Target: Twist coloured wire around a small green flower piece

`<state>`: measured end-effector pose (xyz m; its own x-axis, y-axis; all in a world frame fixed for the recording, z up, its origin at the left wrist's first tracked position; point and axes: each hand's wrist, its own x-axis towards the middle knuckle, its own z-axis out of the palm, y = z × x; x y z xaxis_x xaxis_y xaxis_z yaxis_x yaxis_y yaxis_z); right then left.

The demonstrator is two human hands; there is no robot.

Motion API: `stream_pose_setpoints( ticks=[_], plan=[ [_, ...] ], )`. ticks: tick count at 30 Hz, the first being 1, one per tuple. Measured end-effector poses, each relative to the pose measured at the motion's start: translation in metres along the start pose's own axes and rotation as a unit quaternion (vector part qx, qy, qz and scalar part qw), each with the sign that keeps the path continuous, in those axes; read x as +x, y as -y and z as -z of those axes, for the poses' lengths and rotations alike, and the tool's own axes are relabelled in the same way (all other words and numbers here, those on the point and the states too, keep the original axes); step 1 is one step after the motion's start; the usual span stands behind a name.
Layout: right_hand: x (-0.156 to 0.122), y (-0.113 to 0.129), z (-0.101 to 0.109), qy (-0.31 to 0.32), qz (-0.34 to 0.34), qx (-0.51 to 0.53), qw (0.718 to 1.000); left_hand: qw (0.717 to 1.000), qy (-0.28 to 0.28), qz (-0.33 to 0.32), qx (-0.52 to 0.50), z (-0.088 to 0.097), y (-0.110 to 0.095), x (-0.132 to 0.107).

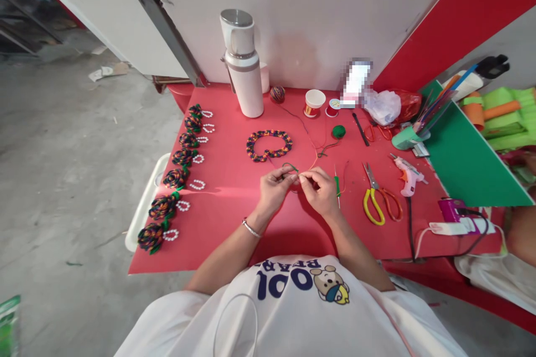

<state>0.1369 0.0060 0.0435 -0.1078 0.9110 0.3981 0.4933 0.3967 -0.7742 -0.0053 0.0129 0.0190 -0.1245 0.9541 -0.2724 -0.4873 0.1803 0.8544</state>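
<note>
Both my hands meet over the middle of the red table [234, 217]. My left hand [274, 185] pinches a thin strand of yarn [312, 150] with a small green loop at the fingertips. My right hand [319, 188] is closed on the same strand and also holds a green-handled crochet hook [337, 185] that sticks up between its fingers. The yarn runs away from my hands to a green yarn ball [338, 131] and a multicoloured ball [277, 93]. A multicoloured crocheted ring [268, 144] lies just beyond my hands.
Several crocheted flowers [176, 178] with pearl loops line the table's left edge. A white flask [243, 67], a paper cup [314, 102], yellow scissors [374, 201], orange scissors [391, 204], a glue gun [407, 174] and a power strip [454, 227] stand around. A green board [464, 156] slants at right.
</note>
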Motion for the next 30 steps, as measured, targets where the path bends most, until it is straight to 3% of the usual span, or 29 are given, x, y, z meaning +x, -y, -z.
stream_pose_setpoints(
  ticks=[5, 11, 24, 30],
  plan=[
    [-0.0013, -0.0023, -0.0014, -0.022, -0.082, 0.048, 0.995, 1.0, 0.016, 0.007, -0.013, 0.0002, 0.0004, -0.0001],
    [-0.0001, -0.0037, -0.0063, -0.045, -0.087, 0.067, 0.993, 1.0, 0.013, 0.006, -0.009, 0.0012, 0.0012, 0.0011],
    [0.0023, -0.0002, -0.0035, -0.027, 0.038, -0.122, 0.991, 0.999, -0.015, -0.017, 0.033, -0.0006, 0.0023, 0.0009],
    [0.0021, -0.002, -0.0037, -0.019, 0.062, -0.147, 0.987, 0.998, -0.029, -0.03, 0.05, -0.0019, 0.0018, 0.0003]
  ],
)
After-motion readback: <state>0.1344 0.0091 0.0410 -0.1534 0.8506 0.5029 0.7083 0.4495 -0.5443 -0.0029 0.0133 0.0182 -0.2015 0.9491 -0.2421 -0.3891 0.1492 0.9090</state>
